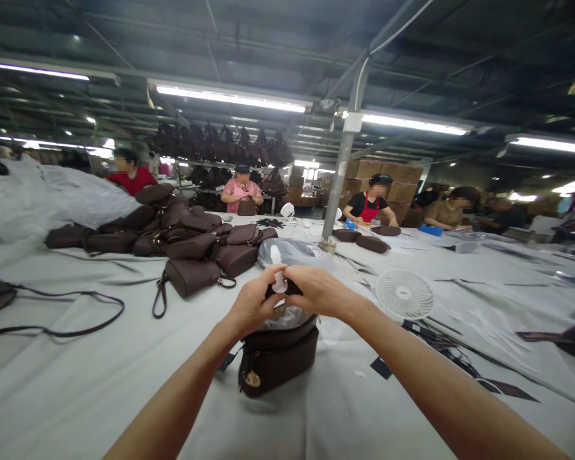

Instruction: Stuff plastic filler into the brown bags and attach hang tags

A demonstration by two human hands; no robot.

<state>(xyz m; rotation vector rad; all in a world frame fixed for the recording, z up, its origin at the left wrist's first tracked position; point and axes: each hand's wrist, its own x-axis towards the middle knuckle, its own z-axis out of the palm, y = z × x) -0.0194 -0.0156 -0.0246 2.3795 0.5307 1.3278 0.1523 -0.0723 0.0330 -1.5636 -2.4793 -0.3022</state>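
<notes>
A small dark brown handbag [282,361] stands upright on the white-covered table in front of me, with a round tan tag on its front and clear plastic at its top. Above it, my left hand [252,301] and my right hand [316,289] meet, thumbs and fingers closed from both sides on a dark folded strap-like piece [294,289]. A white strip [278,281] runs across this piece and sticks up between the hands. My fingers hide much of both, so their exact kind is unclear. Clear plastic [294,252] lies behind the hands.
A heap of brown pouches [191,246] lies at the left, near a large plastic bundle [52,191]. A white fan [404,294] and dark straps [441,348] are at the right. Behind stands a pillar [340,172]. Several people work across the table.
</notes>
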